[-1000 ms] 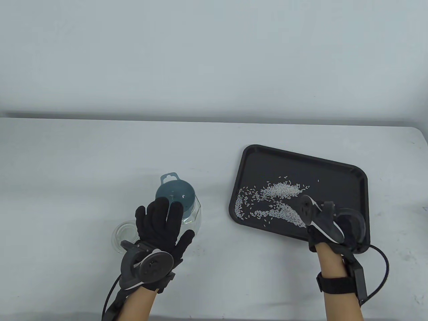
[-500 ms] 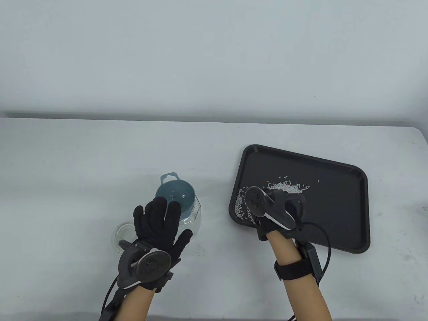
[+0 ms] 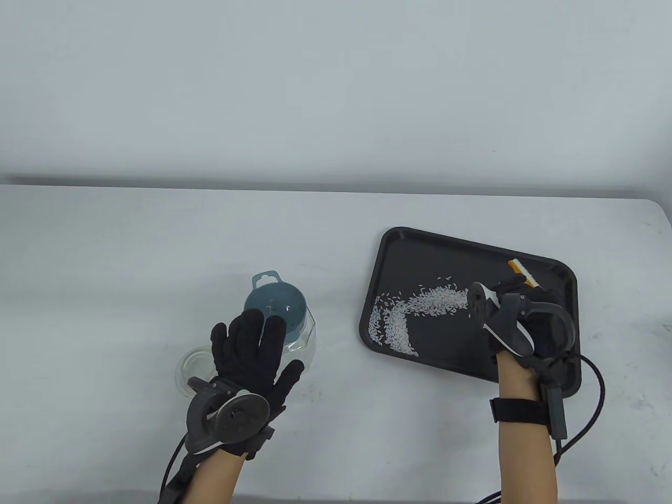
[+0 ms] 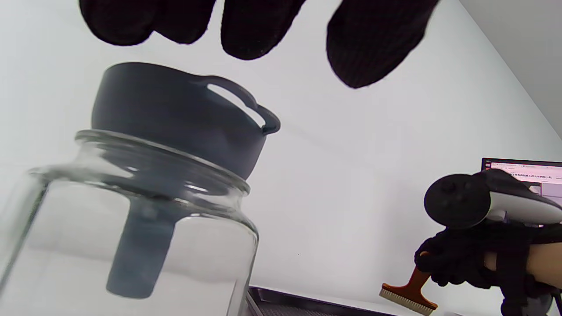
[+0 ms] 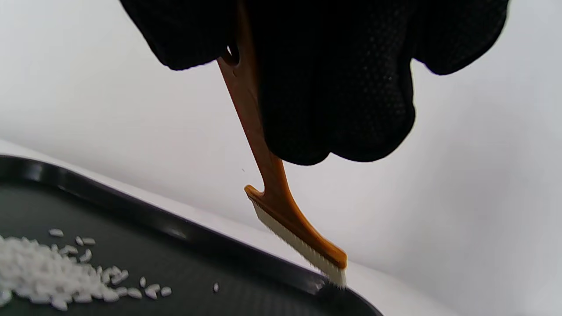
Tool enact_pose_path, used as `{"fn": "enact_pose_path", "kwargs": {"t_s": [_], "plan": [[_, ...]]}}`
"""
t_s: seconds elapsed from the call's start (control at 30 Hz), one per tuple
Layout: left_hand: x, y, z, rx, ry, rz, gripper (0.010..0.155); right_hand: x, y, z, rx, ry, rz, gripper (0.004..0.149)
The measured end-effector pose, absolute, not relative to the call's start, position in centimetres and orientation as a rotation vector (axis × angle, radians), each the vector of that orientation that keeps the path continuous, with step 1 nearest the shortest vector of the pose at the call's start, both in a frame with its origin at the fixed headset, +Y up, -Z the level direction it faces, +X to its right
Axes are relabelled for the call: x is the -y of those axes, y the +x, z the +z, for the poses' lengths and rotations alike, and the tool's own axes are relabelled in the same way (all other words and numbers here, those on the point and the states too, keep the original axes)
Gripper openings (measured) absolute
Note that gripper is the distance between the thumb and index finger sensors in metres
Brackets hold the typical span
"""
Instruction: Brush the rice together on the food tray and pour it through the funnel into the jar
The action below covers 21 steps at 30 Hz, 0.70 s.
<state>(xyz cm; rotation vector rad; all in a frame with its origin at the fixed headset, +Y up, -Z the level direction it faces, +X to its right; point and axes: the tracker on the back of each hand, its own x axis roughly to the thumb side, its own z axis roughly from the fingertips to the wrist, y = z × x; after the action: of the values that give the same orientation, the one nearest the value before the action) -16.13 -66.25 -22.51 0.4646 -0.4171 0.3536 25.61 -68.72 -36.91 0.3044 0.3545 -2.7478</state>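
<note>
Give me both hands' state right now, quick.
Left hand: open, fingers straight, hovering at the jar; contact unclear.
Right hand: closed, gripping the brush handle.

Clear lid [image 3: 193, 370]; lit monitor [image 4: 524, 173].

No text, label, brand or number can be read on anything. The only writing in sight is on a monitor [image 4: 527, 172] at the right edge of the left wrist view: a line of small dark characters on a white page, too small and blurred to make out.
</note>
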Motion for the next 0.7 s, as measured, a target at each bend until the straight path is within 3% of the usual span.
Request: {"fn": "enact_pose_path", "kwargs": {"t_s": [0.17,0.23,0.5,0.7], "plan": [[66.3,-16.4,-22.7,0.416,0.459,0.362,0.077,71.7,25.6,-37.9,-0.154,0.281,-2.894,0.051],[66.3,-16.4,-22.6,0.416,0.461,0.362,0.077,71.7,24.2,-37.7,-0.244,0.16,-2.896,0.052],[66.3,-16.4,-22.5,0.411,0.467,0.363,0.077,70.0,15.7,-34.9,-0.421,-0.269,-3.015,0.05],[66.3,-16.5,-22.6,0.408,0.457,0.366,0.077,67.6,14.6,-33.5,-0.43,-0.385,-3.233,0.049]]}}
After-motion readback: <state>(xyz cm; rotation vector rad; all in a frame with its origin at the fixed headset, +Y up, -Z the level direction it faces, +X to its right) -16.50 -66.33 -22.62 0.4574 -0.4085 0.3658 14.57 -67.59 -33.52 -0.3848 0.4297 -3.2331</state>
